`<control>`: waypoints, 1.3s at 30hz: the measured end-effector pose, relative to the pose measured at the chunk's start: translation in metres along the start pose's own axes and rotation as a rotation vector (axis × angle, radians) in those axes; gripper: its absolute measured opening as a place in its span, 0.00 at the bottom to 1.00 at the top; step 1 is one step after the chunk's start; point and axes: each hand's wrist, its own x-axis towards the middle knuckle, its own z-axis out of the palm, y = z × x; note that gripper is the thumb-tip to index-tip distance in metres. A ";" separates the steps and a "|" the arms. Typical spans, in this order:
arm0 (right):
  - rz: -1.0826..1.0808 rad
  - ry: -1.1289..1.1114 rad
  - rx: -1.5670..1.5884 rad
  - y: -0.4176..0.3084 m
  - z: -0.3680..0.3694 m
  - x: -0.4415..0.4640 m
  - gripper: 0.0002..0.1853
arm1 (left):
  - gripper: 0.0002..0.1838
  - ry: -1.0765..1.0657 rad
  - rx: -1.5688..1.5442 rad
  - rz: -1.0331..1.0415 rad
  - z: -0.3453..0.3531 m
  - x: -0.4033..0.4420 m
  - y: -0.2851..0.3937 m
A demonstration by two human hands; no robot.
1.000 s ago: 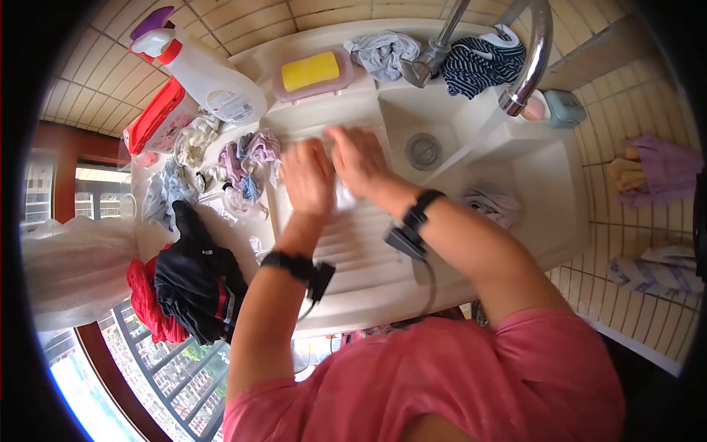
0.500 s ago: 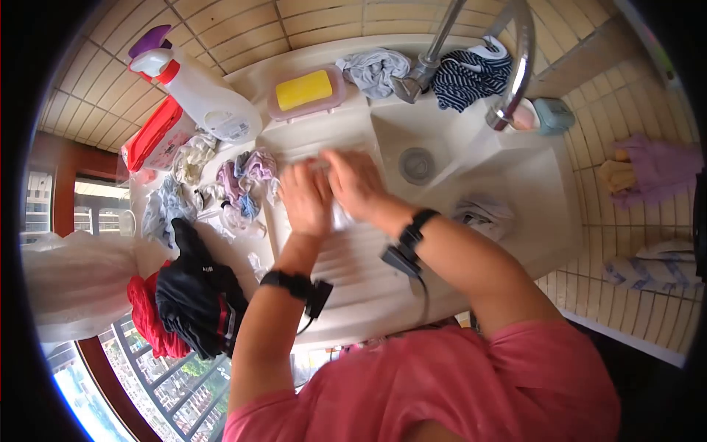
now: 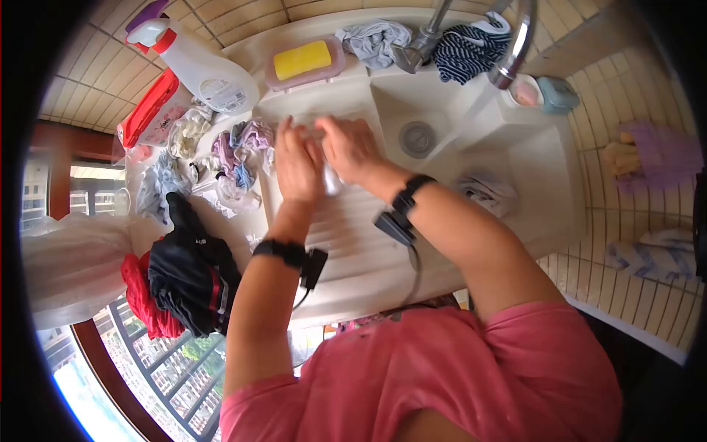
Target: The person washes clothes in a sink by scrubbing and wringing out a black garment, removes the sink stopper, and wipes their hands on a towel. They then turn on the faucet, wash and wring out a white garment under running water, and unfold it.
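Observation:
My left hand (image 3: 299,163) and my right hand (image 3: 350,149) are side by side over the ribbed washboard part of the sink (image 3: 361,236). Between and under them shows a small white cloth (image 3: 332,181), mostly hidden by the hands. Fingers of both hands are bent around it, slightly blurred. Left of my left hand lie small purple, blue and white cloths (image 3: 239,155). Water runs from the faucet (image 3: 508,70) into the basin on the right, where a pale wet cloth (image 3: 487,193) lies.
A yellow sponge (image 3: 302,60) sits in a pink dish at the back. Spray bottle (image 3: 217,81), red-lidded box (image 3: 156,118), dark garment (image 3: 193,272) and red cloth (image 3: 143,302) are at left. Grey cloth (image 3: 374,42) and striped cloth (image 3: 468,53) flank the faucet base.
Both hands have shifted slightly on the washboard, and their fingertips now sit a little farther apart. The camera view has tilted a little. The surrounding cloths and bottles have not moved.

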 end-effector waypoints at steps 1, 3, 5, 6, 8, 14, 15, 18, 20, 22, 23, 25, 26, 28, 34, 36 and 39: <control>0.001 0.097 0.010 0.001 0.009 0.008 0.12 | 0.17 0.064 0.033 0.030 0.003 0.007 -0.006; 0.044 0.002 -0.105 -0.003 0.005 -0.004 0.12 | 0.21 0.074 0.139 0.046 0.005 -0.004 -0.007; -0.006 -0.024 -0.085 -0.010 -0.017 -0.036 0.14 | 0.23 -0.066 0.141 0.084 -0.008 -0.030 0.003; -0.080 -0.071 -0.067 -0.008 -0.031 -0.055 0.20 | 0.24 -0.135 0.025 0.069 -0.018 -0.049 0.010; -0.132 -0.143 -0.065 -0.019 -0.077 -0.084 0.23 | 0.23 -0.182 -0.130 0.039 -0.043 -0.086 0.035; 0.296 -0.622 0.515 0.027 -0.141 -0.093 0.22 | 0.23 -0.292 -0.412 -0.378 -0.048 -0.095 0.099; 0.464 -0.725 0.635 0.047 -0.147 -0.095 0.20 | 0.23 -0.271 -0.564 -0.492 -0.041 -0.089 0.111; 0.544 -0.624 0.531 0.106 -0.174 -0.112 0.18 | 0.21 -0.185 -0.739 -0.567 -0.021 -0.082 0.138; 0.701 -0.564 0.614 0.136 -0.198 -0.109 0.18 | 0.18 -0.190 -0.748 -0.641 -0.009 -0.075 0.156; 0.862 -0.496 0.701 0.165 -0.216 -0.097 0.18 | 0.17 -0.164 -0.696 -0.702 0.002 -0.069 0.169; 0.823 -0.448 0.665 0.181 -0.225 -0.087 0.20 | 0.17 -0.165 -0.685 -0.704 0.008 -0.067 0.175; 0.795 -0.403 0.635 0.189 -0.244 -0.083 0.21 | 0.17 -0.115 -0.893 -0.811 0.019 -0.068 0.186; 0.683 -0.519 0.635 0.182 -0.250 -0.083 0.23 | 0.17 -0.116 -0.886 -0.819 0.025 -0.070 0.194; 0.344 -0.579 0.624 0.173 -0.237 -0.103 0.25 | 0.16 -0.187 -1.001 -0.876 0.035 -0.076 0.211; 0.414 -0.878 0.700 0.177 -0.188 -0.137 0.19 | 0.16 -0.125 -1.271 -0.979 0.056 -0.072 0.236; 0.528 -0.552 0.579 0.171 -0.200 -0.112 0.13 | 0.21 -0.139 -0.910 -0.917 0.057 -0.072 0.224; 0.192 -0.226 0.510 0.187 -0.199 -0.085 0.19 | 0.31 -0.321 -0.381 -0.818 0.088 -0.092 0.188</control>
